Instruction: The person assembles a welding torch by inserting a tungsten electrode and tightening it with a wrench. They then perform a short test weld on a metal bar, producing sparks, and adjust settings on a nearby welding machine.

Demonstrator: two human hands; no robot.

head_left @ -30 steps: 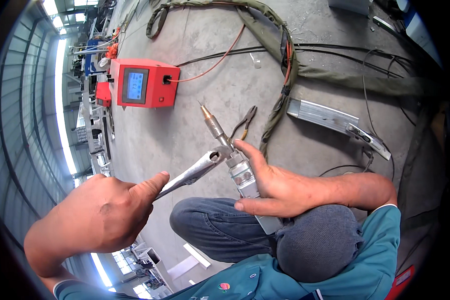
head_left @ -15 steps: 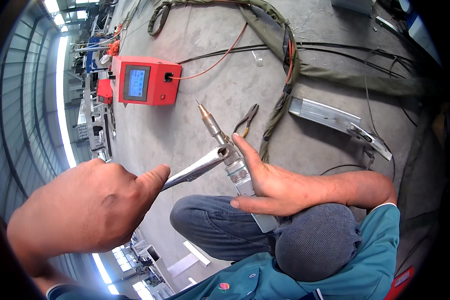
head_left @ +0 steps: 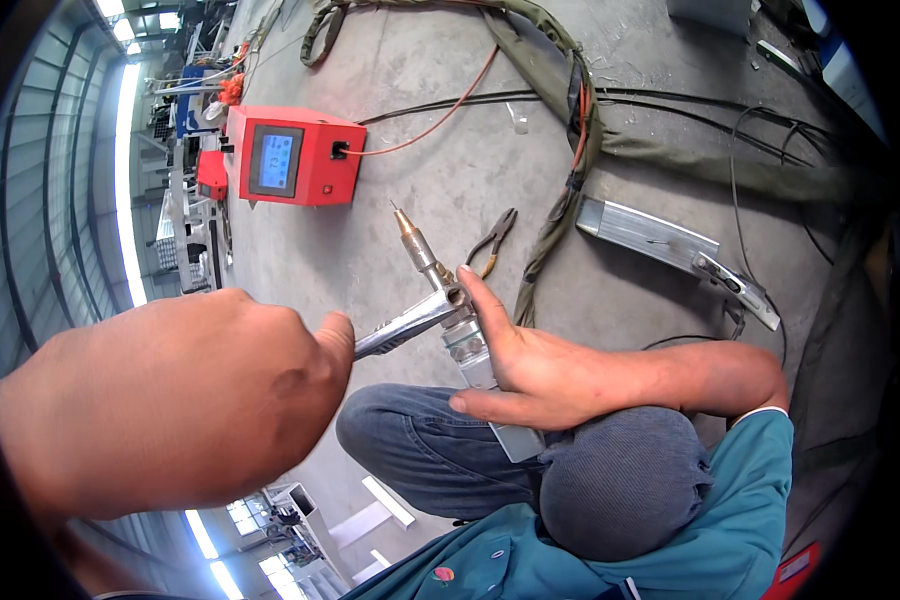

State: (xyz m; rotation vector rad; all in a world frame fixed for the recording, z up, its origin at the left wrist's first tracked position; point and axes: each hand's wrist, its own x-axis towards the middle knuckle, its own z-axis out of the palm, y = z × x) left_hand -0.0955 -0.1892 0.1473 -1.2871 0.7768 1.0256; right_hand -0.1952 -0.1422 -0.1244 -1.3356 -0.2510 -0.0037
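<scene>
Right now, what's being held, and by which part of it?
Left grip: silver wrench, by its handle. Right grip: copper-tipped metal tool, by its thicker body behind the tip.

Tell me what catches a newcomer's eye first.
Probably the red box with its lit screen, at upper left. Then the left hand, looming at lower left, a silver tool in its grip. Near the centre, the right hand holds a metal torch with a copper-coloured tip.
</scene>
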